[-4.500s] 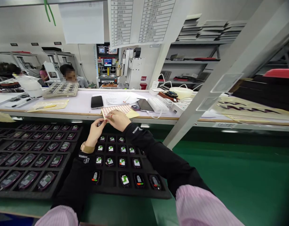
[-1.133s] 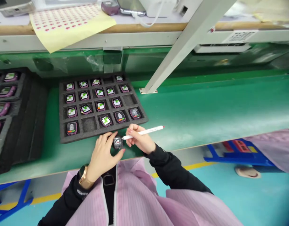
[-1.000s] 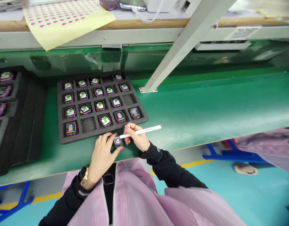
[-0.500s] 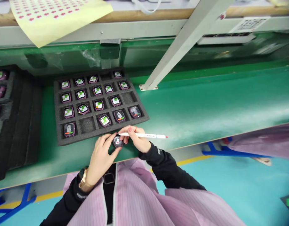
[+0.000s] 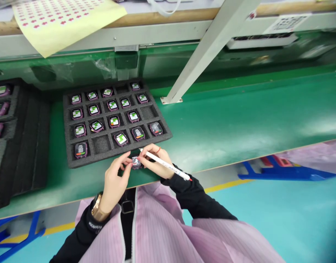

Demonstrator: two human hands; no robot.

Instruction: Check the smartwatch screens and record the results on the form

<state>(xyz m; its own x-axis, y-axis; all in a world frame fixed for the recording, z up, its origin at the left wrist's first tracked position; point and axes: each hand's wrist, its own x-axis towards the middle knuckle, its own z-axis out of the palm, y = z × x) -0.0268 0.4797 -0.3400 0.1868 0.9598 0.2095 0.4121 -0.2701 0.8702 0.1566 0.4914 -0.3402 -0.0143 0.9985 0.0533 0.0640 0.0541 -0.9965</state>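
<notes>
Purple-cased and small, the watch (image 5: 136, 162) sits pinched between my two hands just above the green bench (image 5: 239, 120), right in front of the near edge of the foam tray (image 5: 72, 162). My left hand (image 5: 115, 179) grips it from the left with thumb and fingertips curled around its case. My right hand (image 5: 155, 163) is closed too: its fingertips touch the watch's right side while the same hand keeps a white pen (image 5: 165, 165) tucked along the fingers.

As I judge it, the tray is mostly filled: most of its pockets hold a watch with a lit screen, green and white on the far rows, darker screens with a red or green bar on the near row. A few pockets are bare, one in the near row beside the leftmost watch (image 5: 80, 149), one at the right end of the second-farthest row, and one in the far row. So the bulk looks handled, and the watch in my fingers is the one in work.

It lies face up, tilted slightly toward me; it is nearly square, so I cannot tell a long axis. The pen's long axis runs from upper left to lower right, one tip by the watch, the red-ended tip over my right sleeve.
</notes>
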